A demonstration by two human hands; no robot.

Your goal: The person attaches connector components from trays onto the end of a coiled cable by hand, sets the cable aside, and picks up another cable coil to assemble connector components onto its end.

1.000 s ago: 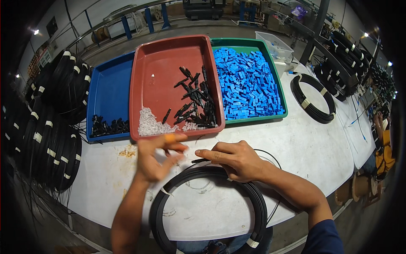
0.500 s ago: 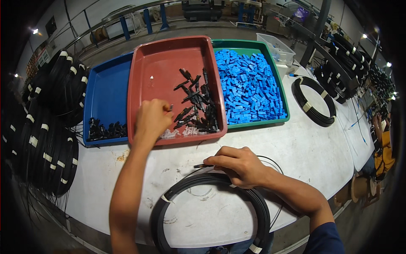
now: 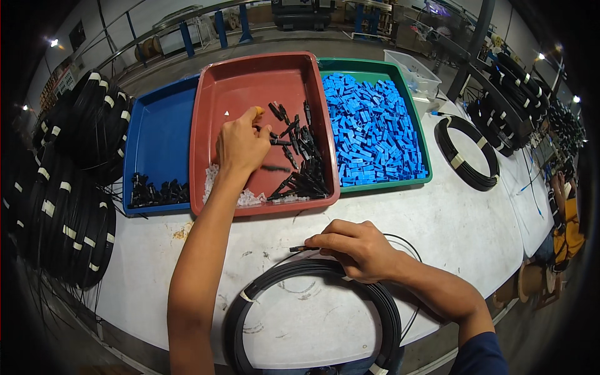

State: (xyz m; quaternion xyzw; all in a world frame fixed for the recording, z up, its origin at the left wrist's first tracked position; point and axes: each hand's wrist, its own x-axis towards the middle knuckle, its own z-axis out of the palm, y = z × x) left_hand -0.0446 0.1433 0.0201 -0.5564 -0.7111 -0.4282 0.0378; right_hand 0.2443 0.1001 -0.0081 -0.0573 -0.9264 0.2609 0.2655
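Note:
My left hand (image 3: 242, 145) is inside the red tray (image 3: 209, 125), its thumb and fingers curled around a slim black connector part. A yellowish covering shows on one fingertip. Beside it lies a loose heap of black connector parts (image 3: 306, 150), and one piece below the hand is blurred. Small clear plastic pieces (image 3: 250, 198) lie along the tray's near side. Lower down, my right hand (image 3: 359, 250) pinches a thin black cable close to its end, where a small dark connector (image 3: 300, 249) sticks out leftward. Under that hand a coil of black cable (image 3: 234, 319), bound with white tape, rests on the table.
Left of the red tray is a blue tray (image 3: 159, 131) with black parts. The green tray (image 3: 420, 140) on the right holds many blue clips (image 3: 375, 131). Another cable coil (image 3: 484, 178) and a clear bin (image 3: 409, 69) stand farther right. Stacked coils (image 3: 62, 212) fill the left side.
My left hand has moved right and farther into the red tray, and the black parts near it have shifted. My right hand stays nearly in place with the cable.

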